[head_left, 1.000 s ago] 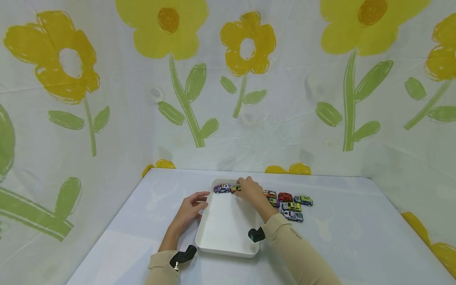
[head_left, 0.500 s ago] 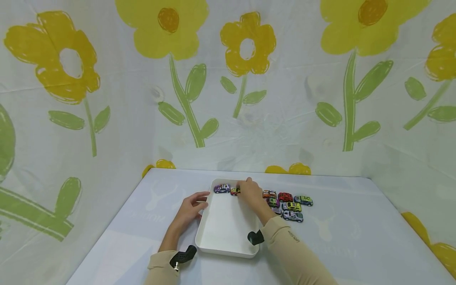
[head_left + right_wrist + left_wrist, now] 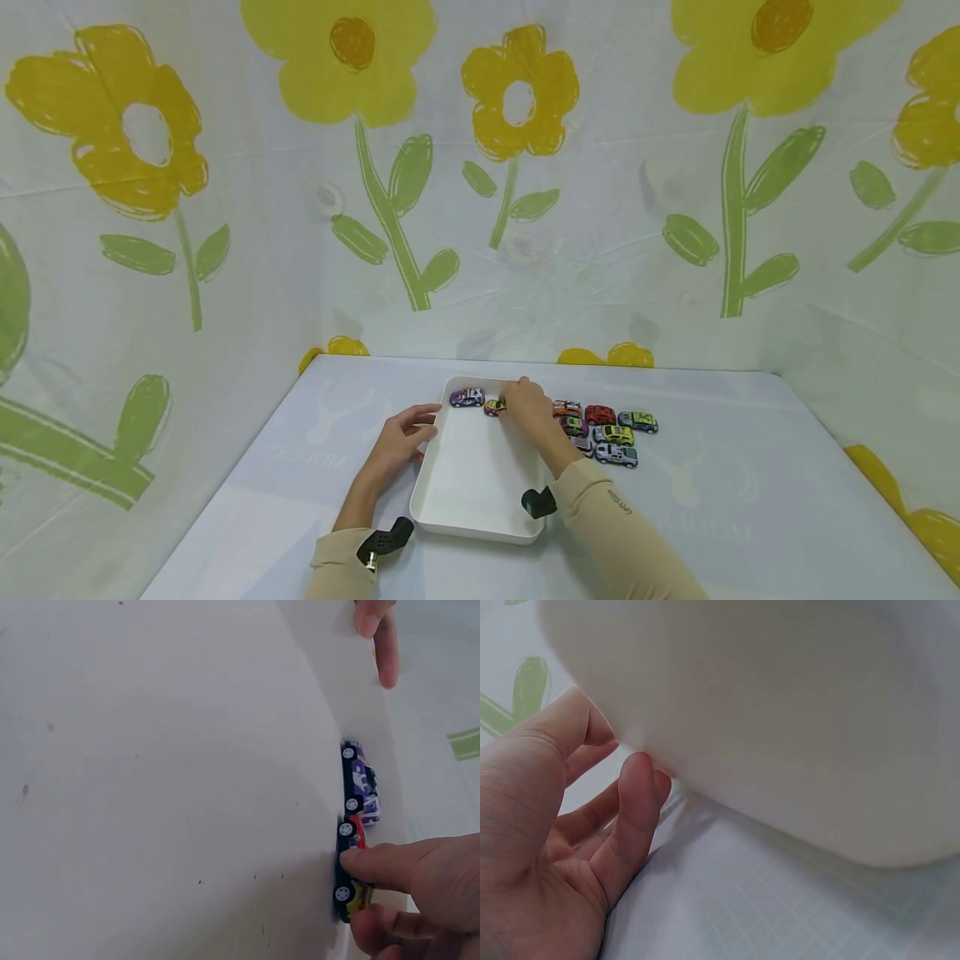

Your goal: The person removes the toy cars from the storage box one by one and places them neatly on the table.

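My right hand (image 3: 528,410) reaches into a white tray (image 3: 480,492) at its far end. Thumb and fingers pinch a small red-and-yellow toy car (image 3: 345,892), partly hidden by the thumb. Just to its left, end to end with it, a purple-and-white toy car (image 3: 467,397) stands in the tray's far left corner. At the tray's left side, my left hand (image 3: 401,435) touches the edge with loosely bent fingers. Close up, its fingertips (image 3: 637,769) meet the tray's outer wall (image 3: 727,750).
Right of the tray, several toy cars cluster on the white table (image 3: 712,500): a red car (image 3: 600,415), a green-blue car (image 3: 638,422), a yellow car (image 3: 613,435) and a grey car (image 3: 617,455) among them. My right forearm partly hides the nearest ones. A flower-print curtain (image 3: 600,275) surrounds the table.
The right hand has shifted slightly toward me and left with the red-and-yellow car, now a little nearer me than the purple one. The left hand stays at the tray's edge.
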Available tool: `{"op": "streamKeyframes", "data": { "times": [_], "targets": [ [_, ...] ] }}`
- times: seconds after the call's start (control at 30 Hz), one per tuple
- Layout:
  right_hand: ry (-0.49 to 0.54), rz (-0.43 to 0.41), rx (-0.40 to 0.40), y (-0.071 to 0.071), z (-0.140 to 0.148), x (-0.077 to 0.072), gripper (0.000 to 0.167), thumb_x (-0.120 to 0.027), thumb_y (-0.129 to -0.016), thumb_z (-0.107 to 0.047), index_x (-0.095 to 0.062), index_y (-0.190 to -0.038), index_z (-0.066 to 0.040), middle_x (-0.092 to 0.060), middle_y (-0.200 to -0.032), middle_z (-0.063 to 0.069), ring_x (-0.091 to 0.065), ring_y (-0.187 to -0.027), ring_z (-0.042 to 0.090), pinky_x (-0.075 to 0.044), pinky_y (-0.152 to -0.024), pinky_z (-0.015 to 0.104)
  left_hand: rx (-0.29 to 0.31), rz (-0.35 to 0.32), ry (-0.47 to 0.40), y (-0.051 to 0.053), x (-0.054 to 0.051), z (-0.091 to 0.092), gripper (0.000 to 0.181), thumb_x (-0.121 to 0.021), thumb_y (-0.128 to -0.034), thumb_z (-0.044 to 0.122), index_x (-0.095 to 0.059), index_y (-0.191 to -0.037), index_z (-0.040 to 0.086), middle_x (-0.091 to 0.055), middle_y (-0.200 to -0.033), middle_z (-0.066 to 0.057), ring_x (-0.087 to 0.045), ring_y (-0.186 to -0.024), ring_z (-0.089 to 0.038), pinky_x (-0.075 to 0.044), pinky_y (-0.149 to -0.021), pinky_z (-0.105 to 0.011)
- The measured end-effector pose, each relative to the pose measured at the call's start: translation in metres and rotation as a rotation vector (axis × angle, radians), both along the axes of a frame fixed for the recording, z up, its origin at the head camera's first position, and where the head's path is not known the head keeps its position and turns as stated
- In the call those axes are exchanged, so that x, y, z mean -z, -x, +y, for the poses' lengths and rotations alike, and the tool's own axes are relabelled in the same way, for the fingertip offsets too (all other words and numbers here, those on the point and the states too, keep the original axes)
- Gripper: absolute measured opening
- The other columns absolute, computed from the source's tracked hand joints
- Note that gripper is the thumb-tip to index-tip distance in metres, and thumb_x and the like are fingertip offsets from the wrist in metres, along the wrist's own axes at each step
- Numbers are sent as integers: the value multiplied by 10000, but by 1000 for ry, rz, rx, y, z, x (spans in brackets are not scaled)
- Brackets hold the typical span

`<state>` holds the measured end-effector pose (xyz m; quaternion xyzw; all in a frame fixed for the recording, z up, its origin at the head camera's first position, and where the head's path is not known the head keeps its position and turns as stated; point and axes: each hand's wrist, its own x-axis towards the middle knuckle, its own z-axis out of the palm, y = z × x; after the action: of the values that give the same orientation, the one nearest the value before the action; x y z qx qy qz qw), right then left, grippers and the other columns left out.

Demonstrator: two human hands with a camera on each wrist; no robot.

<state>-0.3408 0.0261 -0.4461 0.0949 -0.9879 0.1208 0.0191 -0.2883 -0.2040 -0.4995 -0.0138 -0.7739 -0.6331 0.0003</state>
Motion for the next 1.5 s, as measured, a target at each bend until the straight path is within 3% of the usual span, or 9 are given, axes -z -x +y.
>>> {"op": "streamKeyframes", "data": {
  "times": [0.27,0.43,0.57,0.73,0.93,1.23,1.5],
  "targets": [
    [-3,-4,-42,-6,3,-1,276,-795,-809,-278,-758,-1060,-170,-657,-1136,95,-589,-1050,276,-554,-839,492,-1,-12,7,-1,-1,0,414,-674,-880,159,-632,-1289,207,-628,-1257,-124,-623,-902,-185,-516,-562,-293],
    [33,-60,-75,-10,4,-3,242,-775,-831,-255,-751,-1058,-174,-668,-1210,69,-594,-1099,294,-531,-868,542,-4,-17,12,-1,-1,0,406,-675,-878,162,-638,-1278,220,-629,-1258,-124,-622,-904,-186,-515,-566,-291],
    [55,-100,-96,-12,4,-4,235,-767,-839,-238,-739,-1062,-174,-667,-1199,63,-615,-1023,266,-527,-844,539,-2,-24,6,-1,0,-1,400,-674,-877,155,-642,-1270,225,-631,-1257,-124,-623,-909,-187,-517,-566,-290],
    [57,-110,-124,-17,5,-5,241,-771,-834,-234,-732,-1062,-168,-675,-1150,81,-575,-875,202,-537,-767,428,-1,-20,3,-2,0,-1,401,-670,-878,150,-641,-1272,218,-629,-1261,-128,-624,-910,-187,-516,-561,-291],
    [43,-117,-156,-21,6,-6,261,-775,-829,-267,-732,-1076,-197,-699,-1132,48,-572,-866,175,-526,-747,380,0,-17,-4,-1,1,0,407,-672,-877,145,-639,-1278,206,-628,-1254,-128,-626,-906,-186,-515,-558,-291],
    [67,-148,-173,-35,12,-26,257,-767,-835,-306,-732,-1077,-226,-686,-1193,53,-615,-976,232,-526,-787,441,-7,-14,5,-1,1,0,400,-665,-880,136,-641,-1273,207,-628,-1251,-129,-627,-907,-183,-521,-566,-295],
    [114,-114,-162,-45,34,-44,283,-768,-835,-298,-724,-1101,-213,-688,-1163,40,-579,-880,186,-498,-780,430,-30,-15,34,1,2,1,406,-659,-889,140,-631,-1290,198,-625,-1265,-135,-618,-904,-189,-511,-561,-291]
  ]
}}
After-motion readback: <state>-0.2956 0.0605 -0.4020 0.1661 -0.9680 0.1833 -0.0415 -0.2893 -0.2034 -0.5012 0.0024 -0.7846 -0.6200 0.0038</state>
